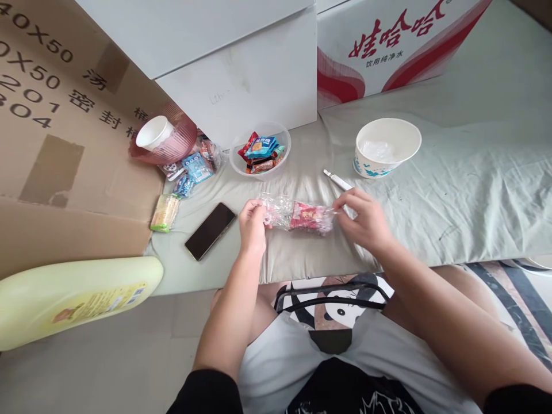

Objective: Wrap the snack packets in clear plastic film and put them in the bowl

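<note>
Between my hands a clear plastic wrapper [280, 210] is stretched level above the cloth, with a red snack packet [305, 216] inside its right part. My left hand [253, 227] is closed on the wrapper's left end, where some more red shows by the fingers. At the right end, my right hand [361, 221] pinches the twisted plastic between thumb and fingers. Just beyond the right hand lies a slim white tool, like a utility knife [337, 180], partly covered by the fingers. A clear round bowl [282, 164] of small wrapped snacks stands behind the left hand.
A dark phone [211, 231] lies left of my left hand. A paper bowl [388, 146] with clear plastic inside stands at the right. Snack packets [198, 167], a red basket [185, 135] and a white cup [154, 133] are far left. Boxes [241, 80] line the back.
</note>
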{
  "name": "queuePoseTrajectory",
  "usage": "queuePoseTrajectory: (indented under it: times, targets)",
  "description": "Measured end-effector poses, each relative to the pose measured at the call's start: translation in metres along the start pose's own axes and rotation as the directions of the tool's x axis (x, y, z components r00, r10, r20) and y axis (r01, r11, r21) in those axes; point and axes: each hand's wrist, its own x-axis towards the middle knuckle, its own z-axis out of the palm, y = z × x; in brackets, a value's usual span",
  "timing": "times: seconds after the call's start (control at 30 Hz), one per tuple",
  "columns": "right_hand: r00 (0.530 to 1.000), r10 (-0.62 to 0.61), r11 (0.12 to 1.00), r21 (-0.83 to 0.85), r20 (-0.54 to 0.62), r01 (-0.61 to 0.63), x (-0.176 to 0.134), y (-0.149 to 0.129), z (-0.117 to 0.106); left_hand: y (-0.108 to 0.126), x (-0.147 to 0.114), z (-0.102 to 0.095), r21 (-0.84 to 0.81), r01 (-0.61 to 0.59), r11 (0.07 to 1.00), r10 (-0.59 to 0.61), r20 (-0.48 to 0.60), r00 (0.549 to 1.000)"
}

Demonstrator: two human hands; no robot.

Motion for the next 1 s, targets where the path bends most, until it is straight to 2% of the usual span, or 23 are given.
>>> queuePoseTrajectory:
  times: [0.1,0.2,0.23,0.3,0.4,0.5,0.6,0.67,0.73,0.83,0.93,1.0]
  targets:
    - [0.973,0.125,0.989,-0.049,-0.193,-0.136,0.005,0.007,-0.01,0.0,0.01,-0.015,0.13,-0.003,0.992,0.014,-0.08,0.997]
    - [0.943,0.19,0.98,-0.009,-0.274,-0.2,0.006,0.006,-0.015,-0.003,0.014,-0.026,0.214,-0.13,0.968,0.157,-0.116,0.981]
    - [0.945,0.19,0.981,0.011,-0.264,-0.194,0.005,0.004,-0.015,-0.005,0.014,-0.027,0.232,-0.206,0.951,0.233,-0.095,0.968]
    - [0.962,0.163,0.986,0.014,-0.22,-0.164,0.004,0.0,-0.013,-0.008,0.011,-0.026,0.288,-0.353,0.89,0.364,0.013,0.931]
    - [0.977,0.145,0.983,-0.091,-0.155,-0.161,0.003,-0.003,-0.009,-0.014,0.007,-0.017,0.398,-0.473,0.786,0.446,0.166,0.88]
    - [0.967,0.23,0.953,-0.178,-0.107,-0.246,0.005,0.002,-0.006,-0.018,0.01,-0.009,0.462,-0.476,0.749,0.47,0.135,0.872]
    - [0.949,0.3,0.932,-0.184,-0.094,-0.313,0.005,0.008,-0.008,-0.018,0.018,-0.006,0.454,-0.415,0.789,0.435,0.065,0.898]
    - [0.946,0.299,0.935,-0.162,-0.124,-0.317,0.005,0.011,-0.009,-0.014,0.021,-0.007,0.424,-0.378,0.823,0.388,0.067,0.919]
    - [0.949,0.264,0.947,-0.139,-0.174,-0.289,0.005,0.012,-0.01,-0.01,0.021,-0.01,0.4,-0.393,0.828,0.394,0.084,0.915]
    - [0.953,0.158,0.964,-0.169,-0.258,-0.206,0.005,0.007,-0.01,-0.003,0.015,-0.017,0.378,-0.509,0.773,0.529,0.058,0.846]
    - [0.948,0.073,0.966,-0.213,-0.31,-0.145,0.004,-0.001,-0.012,0.001,0.006,-0.027,0.339,-0.648,0.682,0.681,0.03,0.732]
    - [0.948,0.06,0.966,-0.221,-0.313,-0.134,0.003,-0.005,-0.014,0.004,-0.002,-0.033,0.349,-0.719,0.601,0.752,0.059,0.657]
